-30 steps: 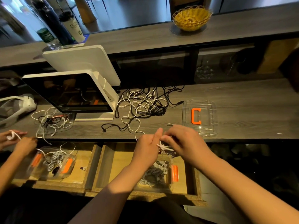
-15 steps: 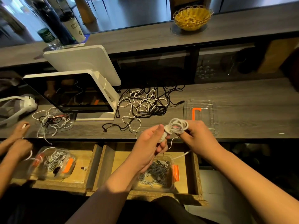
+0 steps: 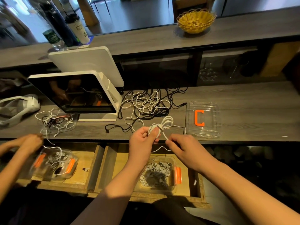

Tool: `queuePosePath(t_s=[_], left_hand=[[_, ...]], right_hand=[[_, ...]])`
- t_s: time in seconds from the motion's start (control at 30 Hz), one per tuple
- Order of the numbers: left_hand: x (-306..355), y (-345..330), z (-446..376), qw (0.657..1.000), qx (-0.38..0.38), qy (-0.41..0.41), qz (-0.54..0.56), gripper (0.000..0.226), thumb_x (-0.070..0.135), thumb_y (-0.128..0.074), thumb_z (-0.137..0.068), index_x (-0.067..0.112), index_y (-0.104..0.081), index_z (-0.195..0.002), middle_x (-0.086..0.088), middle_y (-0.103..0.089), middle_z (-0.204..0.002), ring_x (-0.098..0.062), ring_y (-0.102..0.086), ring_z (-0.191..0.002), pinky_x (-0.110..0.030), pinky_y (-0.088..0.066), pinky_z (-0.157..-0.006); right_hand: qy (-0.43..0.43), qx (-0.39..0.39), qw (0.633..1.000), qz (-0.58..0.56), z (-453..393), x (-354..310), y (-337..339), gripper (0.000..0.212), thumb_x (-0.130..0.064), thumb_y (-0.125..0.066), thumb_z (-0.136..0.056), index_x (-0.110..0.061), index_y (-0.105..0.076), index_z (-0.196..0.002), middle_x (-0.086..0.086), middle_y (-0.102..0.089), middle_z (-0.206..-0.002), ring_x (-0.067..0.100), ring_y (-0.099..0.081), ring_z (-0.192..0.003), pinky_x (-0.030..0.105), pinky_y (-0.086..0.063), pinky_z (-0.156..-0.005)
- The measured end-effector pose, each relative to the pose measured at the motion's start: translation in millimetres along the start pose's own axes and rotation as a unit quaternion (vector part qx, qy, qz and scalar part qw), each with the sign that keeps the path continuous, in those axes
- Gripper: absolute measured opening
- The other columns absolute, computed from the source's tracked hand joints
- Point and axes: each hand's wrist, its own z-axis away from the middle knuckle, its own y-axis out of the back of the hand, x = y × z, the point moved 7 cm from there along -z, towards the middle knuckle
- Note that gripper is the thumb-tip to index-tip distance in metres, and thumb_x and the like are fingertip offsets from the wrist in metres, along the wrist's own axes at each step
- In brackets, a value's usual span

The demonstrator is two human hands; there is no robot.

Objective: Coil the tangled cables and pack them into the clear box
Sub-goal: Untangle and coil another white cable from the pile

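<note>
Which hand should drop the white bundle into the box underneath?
Probably the left hand: it grips the coiled white cable itself, right above the clear box. The right hand only pinches the loose tail.

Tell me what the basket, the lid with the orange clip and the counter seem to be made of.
Basket: woven yellow wicker or plastic strands; open weave shows, material uncertain.
Lid: clear glossy plastic; the counter shows through it. Its clip looks matte orange plastic.
Counter: dark grey wood or wood-look laminate, matte, with grain lines.
</note>
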Motion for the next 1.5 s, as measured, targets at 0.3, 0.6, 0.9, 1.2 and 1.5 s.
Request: queuePosePath(t_s=[0.3,0.6,0.9,1.2,1.5], left_hand=[[-5,5,4,0.982,0.013,-0.052,-0.179,0.011,0.024,-0.075,-0.089,0.019,-0.068,-0.082,0.001,-0.065,-0.067,0.001,-0.051,-0.056,-0.014,-0.037,-0.051],[-8,-19,7,0.955,-0.16,-0.011,-0.25,0.011,0.022,-0.073,-0.088,0.03,-0.067,-0.083,0.01,-0.064,-0.073,0.0,-0.054,-0.063,-0.018,-0.042,-0.061],[11,-31,14,0.937,-0.334,0.029,-0.095,0.009,0.006,-0.069,-0.09,0.014,-0.07,-0.092,0.005,-0.072,-0.082,-0.008,-0.065,-0.077,-0.023,-0.051,-0.076],[-10,-16,4,0.959,-0.102,0.139,0.224,0.023,0.012,-0.066,-0.085,0.006,-0.068,-0.107,-0.001,-0.073,-0.083,-0.007,-0.062,-0.074,-0.02,-0.051,-0.07],[-30,-1,7,0.987,-0.007,0.147,0.059,0.01,0.017,-0.074,-0.087,0.009,-0.077,-0.092,-0.014,-0.071,-0.08,-0.027,-0.062,-0.078,-0.05,-0.053,-0.086]], right_hand=[[0.043,-0.031,0.998,0.024,8,-24,-1,0.017,-0.033,-0.045,-0.101,-0.029,-0.049,-0.085,-0.009,-0.056,-0.076,0.01,-0.054,-0.069,0.04,-0.049,-0.066],[0.044,0.055,0.995,0.069,-4,-16,46,0.02,-0.034,-0.052,-0.099,-0.025,-0.067,-0.109,-0.012,-0.067,-0.093,0.006,-0.061,-0.085,0.032,-0.053,-0.078],[-0.055,-0.006,0.992,-0.116,-10,25,52,0.008,-0.028,-0.066,-0.091,-0.033,-0.073,-0.093,-0.009,-0.074,-0.088,0.001,-0.067,-0.081,0.028,-0.057,-0.079],[-0.075,0.009,0.979,-0.19,0,12,21,0.017,-0.017,-0.053,-0.1,-0.025,-0.064,-0.109,0.003,-0.069,-0.075,0.013,-0.059,-0.062,0.038,-0.051,-0.063],[-0.084,-0.017,0.945,-0.315,7,2,1,0.016,-0.015,-0.057,-0.098,-0.006,-0.071,-0.098,0.014,-0.074,-0.088,0.026,-0.074,-0.083,0.046,-0.058,-0.086]])
